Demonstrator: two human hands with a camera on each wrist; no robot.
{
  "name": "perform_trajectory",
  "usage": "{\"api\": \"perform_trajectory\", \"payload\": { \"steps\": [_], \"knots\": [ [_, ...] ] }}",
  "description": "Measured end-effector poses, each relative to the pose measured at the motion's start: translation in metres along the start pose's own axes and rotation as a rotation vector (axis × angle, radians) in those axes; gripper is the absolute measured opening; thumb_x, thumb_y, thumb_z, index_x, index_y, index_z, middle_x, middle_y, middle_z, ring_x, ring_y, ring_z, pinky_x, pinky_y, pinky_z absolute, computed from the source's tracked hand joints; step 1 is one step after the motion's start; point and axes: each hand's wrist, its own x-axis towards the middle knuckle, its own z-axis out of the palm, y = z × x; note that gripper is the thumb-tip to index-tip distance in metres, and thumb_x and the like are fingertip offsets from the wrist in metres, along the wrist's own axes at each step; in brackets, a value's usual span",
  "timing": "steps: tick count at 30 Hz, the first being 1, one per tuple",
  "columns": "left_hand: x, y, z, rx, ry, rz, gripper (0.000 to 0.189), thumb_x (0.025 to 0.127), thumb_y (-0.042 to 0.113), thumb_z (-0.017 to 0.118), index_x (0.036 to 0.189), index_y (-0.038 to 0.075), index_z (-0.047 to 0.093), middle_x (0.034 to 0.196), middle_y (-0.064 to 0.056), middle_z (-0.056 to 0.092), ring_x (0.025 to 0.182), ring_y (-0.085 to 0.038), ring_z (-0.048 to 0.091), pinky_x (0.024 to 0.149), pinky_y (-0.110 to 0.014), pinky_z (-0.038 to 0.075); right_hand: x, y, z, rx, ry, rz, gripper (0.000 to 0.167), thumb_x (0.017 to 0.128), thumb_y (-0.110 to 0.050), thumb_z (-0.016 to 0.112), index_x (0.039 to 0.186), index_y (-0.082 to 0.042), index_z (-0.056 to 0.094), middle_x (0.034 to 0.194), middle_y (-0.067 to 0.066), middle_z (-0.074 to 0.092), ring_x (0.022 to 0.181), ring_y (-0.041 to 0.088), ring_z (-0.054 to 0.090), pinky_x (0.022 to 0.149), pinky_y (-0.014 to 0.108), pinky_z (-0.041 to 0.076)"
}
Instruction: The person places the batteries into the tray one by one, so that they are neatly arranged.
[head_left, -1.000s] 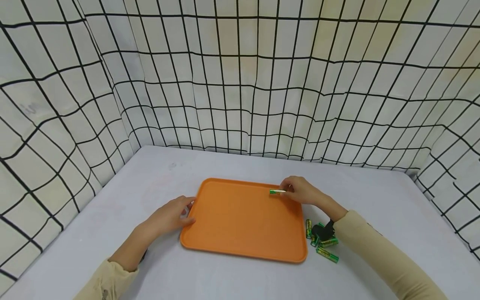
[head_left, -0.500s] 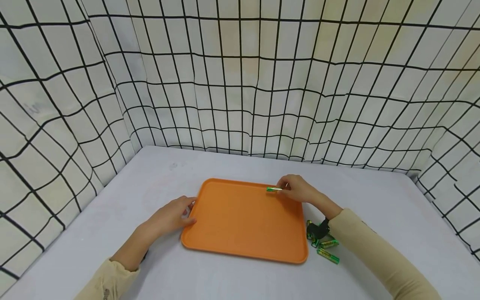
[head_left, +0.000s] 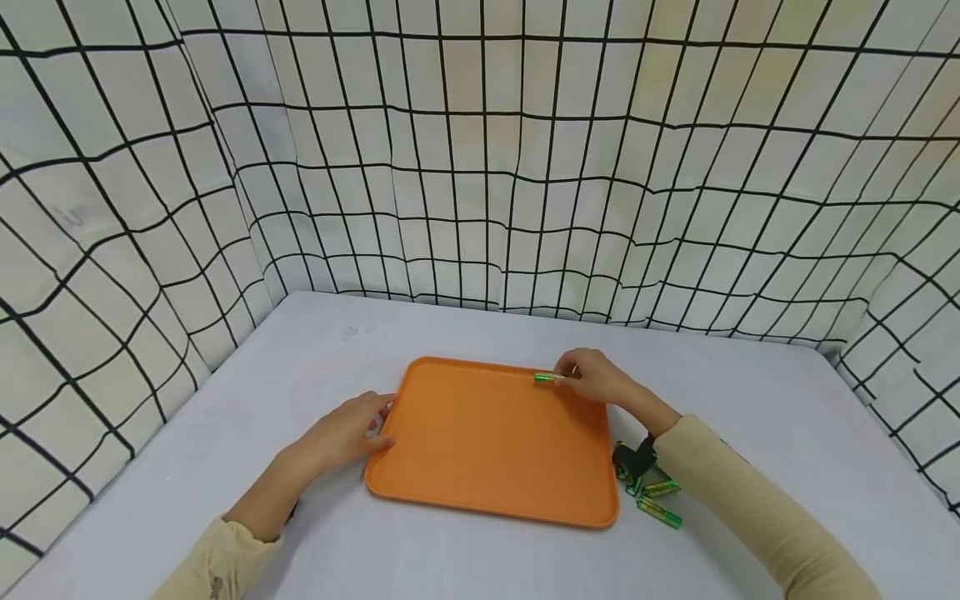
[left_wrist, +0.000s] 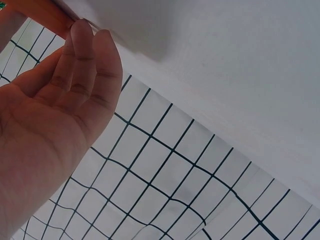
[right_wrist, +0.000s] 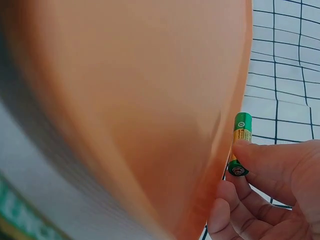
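My right hand point(head_left: 596, 379) pinches a green-and-yellow battery point(head_left: 547, 377) between thumb and fingers, over the far right corner of the orange tray point(head_left: 487, 442). In the right wrist view, the battery point(right_wrist: 242, 127) lies along the tray's rim, one flat end facing the camera. My left hand point(head_left: 348, 429) holds the tray's left edge, its thumb over the rim. Seen from the left wrist, bent fingers point(left_wrist: 80, 75) reach up to the tray's edge point(left_wrist: 45, 17). Several similar batteries point(head_left: 658, 512) lie loose beside the tray's right side, partly hidden by the black wrist camera point(head_left: 635, 457).
A white-covered table point(head_left: 465, 567) carries everything. Black netting point(head_left: 487, 167) over white walls encloses its back and both sides. In the right wrist view, a blurred green printed shape point(right_wrist: 22, 212) fills the lower left corner.
My right hand has shifted slightly left and away from me with the battery, along the tray's far rim. The left hand keeps its place on the tray.
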Motion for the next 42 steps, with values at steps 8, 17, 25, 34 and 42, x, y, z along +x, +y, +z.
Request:
{"api": "perform_trajectory", "payload": {
  "steps": [8,17,25,34,42],
  "knots": [
    [-0.0001,-0.0003,0.0004,0.003,0.007,0.01,0.06,0.088,0.02,0.073,0.135,-0.008,0.049,0.105,-0.006,0.057,0.09,-0.019,0.055,0.078,-0.036,0.047,0.0022,-0.0004,0.0005,-0.001,0.003,0.005,0.009,0.09,-0.005,0.067,0.096,0.002,0.067,0.086,0.008,0.064,0.076,0.018,0.054,0.072,0.031,0.047],
    [0.0002,-0.0011,0.0004,0.011,0.023,0.026,0.058,0.088,0.018,0.073,0.134,-0.009,0.049,0.104,-0.006,0.057,0.089,-0.018,0.055,0.077,-0.036,0.047,0.0034,0.002,0.0021,-0.03,-0.005,-0.011,0.011,0.09,-0.006,0.068,0.095,0.003,0.067,0.086,0.008,0.064,0.077,0.018,0.055,0.073,0.033,0.048],
    [0.0004,-0.0004,-0.0003,0.012,0.017,0.021,0.057,0.088,0.018,0.073,0.133,-0.009,0.05,0.104,-0.006,0.057,0.089,-0.019,0.055,0.077,-0.036,0.047,0.0029,-0.0008,0.0023,-0.035,0.001,0.007,0.012,0.09,-0.007,0.069,0.096,0.003,0.068,0.087,0.009,0.065,0.079,0.019,0.055,0.074,0.034,0.048],
    [0.0009,-0.0004,-0.0002,0.007,0.008,0.012,0.059,0.088,0.019,0.073,0.134,-0.009,0.049,0.105,-0.006,0.057,0.09,-0.019,0.055,0.079,-0.037,0.047,0.0012,-0.0025,0.0023,-0.05,0.005,0.021,0.014,0.087,-0.007,0.073,0.096,0.003,0.069,0.09,0.01,0.067,0.083,0.022,0.06,0.078,0.036,0.052],
    [0.0004,-0.0008,0.0,0.005,0.006,0.019,0.06,0.089,0.019,0.073,0.135,-0.01,0.048,0.105,-0.007,0.057,0.09,-0.019,0.055,0.079,-0.036,0.047,0.0015,-0.0019,0.0019,-0.038,0.0,0.031,0.015,0.086,-0.008,0.073,0.096,0.002,0.07,0.09,0.01,0.066,0.084,0.021,0.06,0.079,0.037,0.052]
  ]
}}
